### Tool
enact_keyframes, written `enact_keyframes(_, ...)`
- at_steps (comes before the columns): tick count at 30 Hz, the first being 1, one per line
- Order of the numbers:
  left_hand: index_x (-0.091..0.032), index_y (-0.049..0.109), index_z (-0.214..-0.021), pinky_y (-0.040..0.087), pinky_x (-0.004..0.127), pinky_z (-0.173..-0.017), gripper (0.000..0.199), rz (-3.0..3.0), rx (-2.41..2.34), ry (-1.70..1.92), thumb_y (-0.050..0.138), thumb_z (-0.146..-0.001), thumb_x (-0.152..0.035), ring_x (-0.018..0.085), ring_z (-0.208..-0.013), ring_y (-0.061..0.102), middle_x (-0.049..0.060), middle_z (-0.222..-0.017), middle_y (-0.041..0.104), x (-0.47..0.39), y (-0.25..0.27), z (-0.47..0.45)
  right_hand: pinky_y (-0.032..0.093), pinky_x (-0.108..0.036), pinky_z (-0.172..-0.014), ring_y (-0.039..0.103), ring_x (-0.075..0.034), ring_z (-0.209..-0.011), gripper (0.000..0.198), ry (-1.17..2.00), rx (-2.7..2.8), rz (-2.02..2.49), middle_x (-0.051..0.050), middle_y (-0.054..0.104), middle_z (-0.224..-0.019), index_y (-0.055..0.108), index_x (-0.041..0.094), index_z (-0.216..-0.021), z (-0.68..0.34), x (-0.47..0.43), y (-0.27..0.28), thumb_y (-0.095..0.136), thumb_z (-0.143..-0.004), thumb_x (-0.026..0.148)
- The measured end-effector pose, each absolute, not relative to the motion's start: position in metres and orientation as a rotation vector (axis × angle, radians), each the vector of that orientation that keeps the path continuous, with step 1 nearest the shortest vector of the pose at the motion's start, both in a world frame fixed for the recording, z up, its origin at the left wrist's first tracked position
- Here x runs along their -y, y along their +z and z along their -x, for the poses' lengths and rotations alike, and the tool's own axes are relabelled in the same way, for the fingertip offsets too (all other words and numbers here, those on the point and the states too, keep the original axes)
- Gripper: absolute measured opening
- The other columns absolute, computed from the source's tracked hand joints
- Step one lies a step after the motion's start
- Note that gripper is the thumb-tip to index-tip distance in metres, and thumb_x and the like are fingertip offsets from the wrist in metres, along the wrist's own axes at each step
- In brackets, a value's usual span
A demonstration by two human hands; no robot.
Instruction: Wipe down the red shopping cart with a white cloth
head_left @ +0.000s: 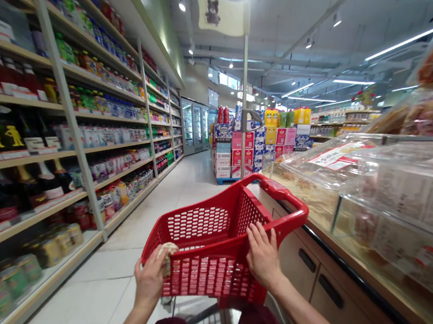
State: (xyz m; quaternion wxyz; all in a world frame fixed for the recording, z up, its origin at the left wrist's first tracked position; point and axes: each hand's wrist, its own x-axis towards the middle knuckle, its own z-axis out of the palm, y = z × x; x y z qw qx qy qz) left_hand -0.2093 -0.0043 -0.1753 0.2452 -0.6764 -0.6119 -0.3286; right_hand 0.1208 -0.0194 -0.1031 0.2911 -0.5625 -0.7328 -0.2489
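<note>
A red plastic shopping cart (204, 258) with a perforated basket stands right in front of me, its handle bar (283, 194) on the right. My left hand (150, 275) is closed on a pale cloth (167, 255), pressed against the basket's front left corner. The cloth folds over the rim there. My right hand (262, 254) lies on the near rim towards the handle, fingers stretched out over the edge. A pole (246, 81) with a cream flag (221, 14) bearing a bear picture rises behind the basket.
Shelves (108, 112) of bottles and cans line the left side. On the right is a counter (307, 257) with packed food in clear plastic boxes (340, 151). Stacked cartons (237, 149) stand ahead on a blue pallet. Tiled floor (120, 266) runs down the aisle towards glass-door fridges (193, 122).
</note>
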Motion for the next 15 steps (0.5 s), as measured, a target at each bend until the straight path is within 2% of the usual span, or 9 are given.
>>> enact_keyframes(4, -0.028, 0.048, -0.116, 0.022, 0.041, -0.100, 0.051, 2.099, 1.488, -0.837, 0.030, -0.074, -0.004, 0.015, -0.109, 0.049, 0.005, -0.123, 0.051, 0.002, -0.167, 0.183, 0.006, -0.046, -0.103, 0.031, -0.024, -0.122, 0.050, -0.700, 1.973, 1.500, -0.007, 0.046, -0.127, 0.050, 0.013, -0.118, -0.125, 0.020, -0.102, 0.043, -0.069, 0.015)
enact_keyframes(8, -0.025, 0.049, -0.115, 0.015, 0.049, -0.100, 0.042, 1.927, 1.721, -0.875, 0.031, -0.079, -0.013, 0.018, -0.104, 0.053, 0.008, -0.121, 0.052, 0.004, -0.175, 0.219, 0.006, -0.046, -0.103, 0.029, -0.024, -0.123, 0.052, -0.743, 1.977, 1.509, -0.007, 0.045, -0.128, 0.048, 0.014, -0.120, -0.126, 0.020, -0.103, 0.043, -0.068, 0.014)
enact_keyframes(11, -0.024, 0.049, -0.115, 0.017, 0.049, -0.100, 0.041, 1.846, 1.781, -0.895, 0.029, -0.080, -0.013, 0.018, -0.106, 0.051, 0.009, -0.121, 0.052, 0.005, -0.177, 0.216, 0.006, -0.047, -0.103, 0.027, -0.026, -0.123, 0.052, -0.763, 1.959, 1.516, -0.008, 0.045, -0.128, 0.048, 0.013, -0.120, -0.122, 0.018, -0.105, 0.044, -0.068, 0.016)
enact_keyframes(15, -0.025, 0.047, -0.117, 0.019, 0.042, -0.102, 0.047, 2.126, 1.468, -0.846, 0.030, -0.077, -0.007, 0.016, -0.113, 0.046, 0.007, -0.126, 0.047, 0.002, -0.167, 0.162, 0.006, -0.047, -0.103, 0.030, -0.025, -0.122, 0.051, -0.757, 1.956, 1.505, -0.008, 0.045, -0.128, 0.049, 0.013, -0.119, -0.124, 0.017, -0.106, 0.044, -0.069, 0.015)
